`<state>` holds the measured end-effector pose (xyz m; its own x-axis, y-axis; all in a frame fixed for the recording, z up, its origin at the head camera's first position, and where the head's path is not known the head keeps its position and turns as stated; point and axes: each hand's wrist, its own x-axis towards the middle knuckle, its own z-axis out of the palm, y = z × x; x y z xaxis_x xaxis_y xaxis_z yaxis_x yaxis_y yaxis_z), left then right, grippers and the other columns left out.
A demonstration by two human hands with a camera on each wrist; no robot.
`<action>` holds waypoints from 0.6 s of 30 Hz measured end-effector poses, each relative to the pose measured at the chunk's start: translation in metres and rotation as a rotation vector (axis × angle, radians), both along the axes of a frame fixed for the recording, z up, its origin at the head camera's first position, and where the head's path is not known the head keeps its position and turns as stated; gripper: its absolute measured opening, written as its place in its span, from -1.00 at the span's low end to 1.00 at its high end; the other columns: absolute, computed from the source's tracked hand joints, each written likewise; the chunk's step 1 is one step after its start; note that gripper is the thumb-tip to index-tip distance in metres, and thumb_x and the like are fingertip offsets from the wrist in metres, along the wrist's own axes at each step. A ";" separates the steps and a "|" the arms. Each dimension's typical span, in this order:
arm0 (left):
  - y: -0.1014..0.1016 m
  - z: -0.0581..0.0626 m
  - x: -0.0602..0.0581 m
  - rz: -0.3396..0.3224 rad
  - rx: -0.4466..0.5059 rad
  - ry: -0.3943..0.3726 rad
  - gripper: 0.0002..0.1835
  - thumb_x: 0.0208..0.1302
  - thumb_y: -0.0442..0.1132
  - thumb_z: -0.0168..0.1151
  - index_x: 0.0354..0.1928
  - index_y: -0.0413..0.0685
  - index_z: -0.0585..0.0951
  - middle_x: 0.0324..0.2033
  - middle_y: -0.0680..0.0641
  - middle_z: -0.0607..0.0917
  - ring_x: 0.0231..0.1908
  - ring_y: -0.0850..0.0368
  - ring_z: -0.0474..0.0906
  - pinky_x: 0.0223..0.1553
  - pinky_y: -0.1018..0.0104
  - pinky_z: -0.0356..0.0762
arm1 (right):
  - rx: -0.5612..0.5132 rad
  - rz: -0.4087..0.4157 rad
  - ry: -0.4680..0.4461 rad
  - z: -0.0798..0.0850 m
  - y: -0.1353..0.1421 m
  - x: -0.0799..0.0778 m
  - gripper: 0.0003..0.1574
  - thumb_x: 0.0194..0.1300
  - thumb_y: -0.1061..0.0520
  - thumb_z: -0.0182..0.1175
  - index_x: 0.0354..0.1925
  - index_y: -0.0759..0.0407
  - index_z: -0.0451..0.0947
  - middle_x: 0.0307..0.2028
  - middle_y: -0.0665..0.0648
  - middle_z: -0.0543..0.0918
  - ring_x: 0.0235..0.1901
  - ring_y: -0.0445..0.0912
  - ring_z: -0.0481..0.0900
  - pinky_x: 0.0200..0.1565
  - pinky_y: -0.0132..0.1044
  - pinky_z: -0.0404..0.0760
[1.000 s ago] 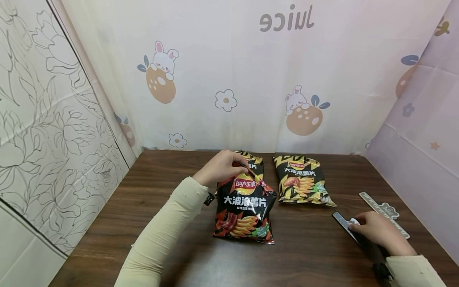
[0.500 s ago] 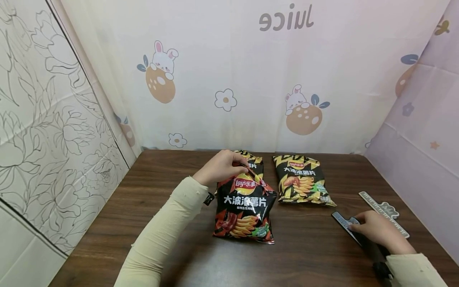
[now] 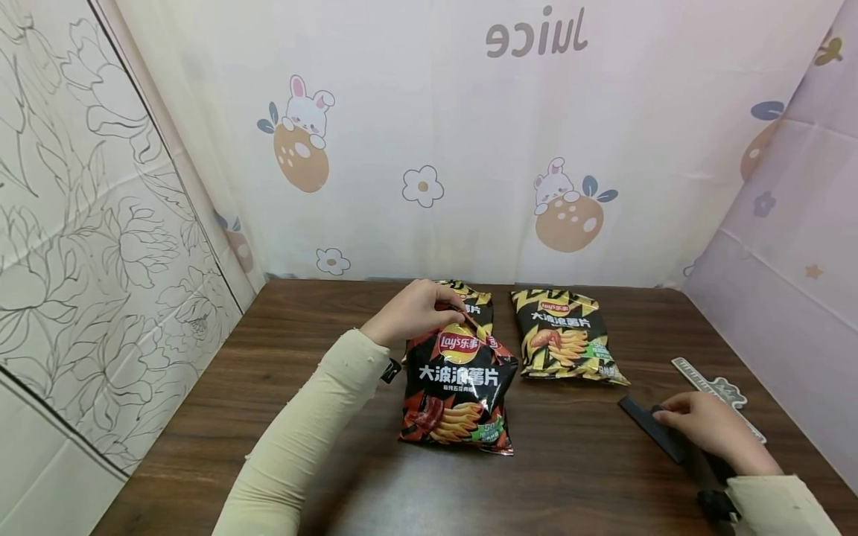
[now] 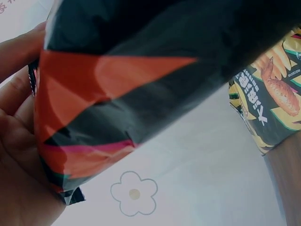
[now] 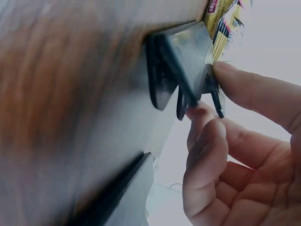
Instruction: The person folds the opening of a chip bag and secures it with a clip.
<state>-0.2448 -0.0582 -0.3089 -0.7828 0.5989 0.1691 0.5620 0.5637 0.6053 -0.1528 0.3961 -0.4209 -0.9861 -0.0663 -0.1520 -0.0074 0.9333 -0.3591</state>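
Observation:
In the head view my left hand (image 3: 417, 313) pinches the gathered top of a black-and-red Lay's chip bag (image 3: 459, 391), which stands upright near the table's middle. The left wrist view shows this bag's red-and-black side (image 4: 108, 89) filling much of the picture, the fingers partly behind it. Over on the right, my right hand (image 3: 713, 432) holds a long dark bag clip (image 3: 650, 428) between thumb and fingers, low over the table. In the right wrist view the clip (image 5: 186, 56) has a V-shaped end profile, with thumb and fingertips at its handle tabs.
A yellow-and-black chip bag (image 3: 563, 339) lies at the back right. Another yellow-and-black bag (image 3: 479, 301) is mostly hidden behind the red one. A pale clip with ruler marks (image 3: 700, 380) lies beside my right hand. A printed curtain (image 3: 469, 223) borders the wooden table's back edge.
The clip in my right hand has turned: its pale marked face showed earlier, and now a plain dark side shows. My left hand and the red bag have stayed put.

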 end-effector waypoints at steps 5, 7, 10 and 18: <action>0.000 0.000 -0.001 -0.003 -0.004 0.006 -0.90 0.33 -0.18 0.29 -0.21 0.04 0.75 -0.37 0.07 0.71 -0.61 0.28 0.33 -0.49 0.44 0.30 | -0.023 -0.011 0.007 0.003 -0.002 0.001 -0.45 0.33 -0.06 0.24 -0.09 0.47 0.61 -0.25 0.33 0.70 -0.28 0.12 0.64 -0.28 0.05 0.57; 0.000 0.000 -0.001 -0.007 -0.005 0.007 -0.89 0.33 -0.18 0.29 -0.20 0.03 0.74 -0.37 0.06 0.71 -0.61 0.28 0.34 -0.49 0.44 0.31 | -0.030 -0.009 0.009 0.004 -0.002 0.001 -0.46 0.34 -0.05 0.23 -0.08 0.45 0.61 -0.24 0.33 0.70 -0.29 0.10 0.64 -0.28 0.03 0.57; 0.000 0.000 -0.002 -0.009 -0.005 0.012 -0.89 0.33 -0.18 0.28 -0.20 0.03 0.75 -0.36 0.07 0.71 -0.61 0.28 0.34 -0.49 0.43 0.31 | -0.058 -0.017 -0.010 0.004 -0.004 0.001 -0.47 0.35 -0.06 0.22 -0.05 0.43 0.60 -0.23 0.31 0.70 -0.33 0.00 0.64 -0.33 -0.06 0.58; 0.000 -0.001 -0.002 -0.007 0.000 0.005 -0.90 0.33 -0.18 0.29 -0.20 0.05 0.75 -0.36 0.07 0.71 -0.61 0.28 0.34 -0.50 0.45 0.30 | -0.192 -0.058 -0.023 0.001 -0.012 0.002 -0.41 0.40 -0.10 0.17 0.03 0.41 0.58 -0.21 0.28 0.71 -0.40 -0.14 0.65 -0.42 -0.29 0.58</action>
<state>-0.2463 -0.0586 -0.3103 -0.7779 0.6041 0.1730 0.5686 0.5596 0.6029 -0.1503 0.3841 -0.4195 -0.9856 -0.0392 -0.1642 0.0547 0.8461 -0.5302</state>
